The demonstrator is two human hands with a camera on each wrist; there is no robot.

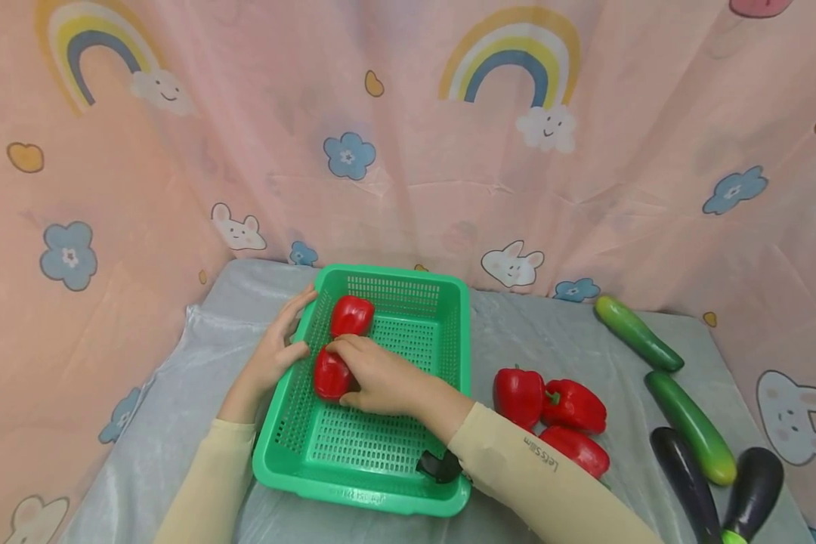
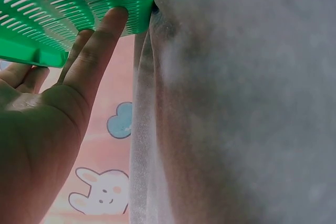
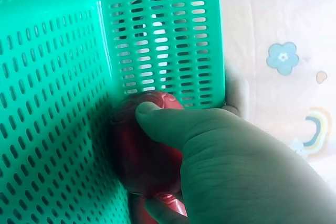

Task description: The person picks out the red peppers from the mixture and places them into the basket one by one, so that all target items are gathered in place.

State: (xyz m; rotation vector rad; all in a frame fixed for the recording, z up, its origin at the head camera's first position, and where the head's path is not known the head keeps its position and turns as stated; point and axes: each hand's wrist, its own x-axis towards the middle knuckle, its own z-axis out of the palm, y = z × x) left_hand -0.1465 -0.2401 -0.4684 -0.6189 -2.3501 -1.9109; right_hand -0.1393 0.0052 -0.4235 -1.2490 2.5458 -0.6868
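Observation:
A green plastic basket (image 1: 353,495) with slotted walls stands on the cloth-covered table. Inside it, my right hand (image 1: 391,378) grips a red bell pepper (image 1: 329,378) by the left wall. In the right wrist view, thumb and fingers are around this bell pepper (image 3: 144,156), which sits low against the slotted basket wall (image 3: 168,40). Just behind it lies another red bell pepper (image 1: 352,315), also in the basket. My left hand (image 1: 272,355) rests along the basket's left side. Its extended fingers (image 2: 86,64) touch the outer wall in the left wrist view.
Right of the basket lie three red bell peppers (image 1: 519,397) close together. Farther right are two green zucchini (image 1: 690,427) and two dark eggplants (image 1: 755,491). A pink patterned curtain (image 1: 408,211) hangs behind the grey cloth (image 1: 517,325).

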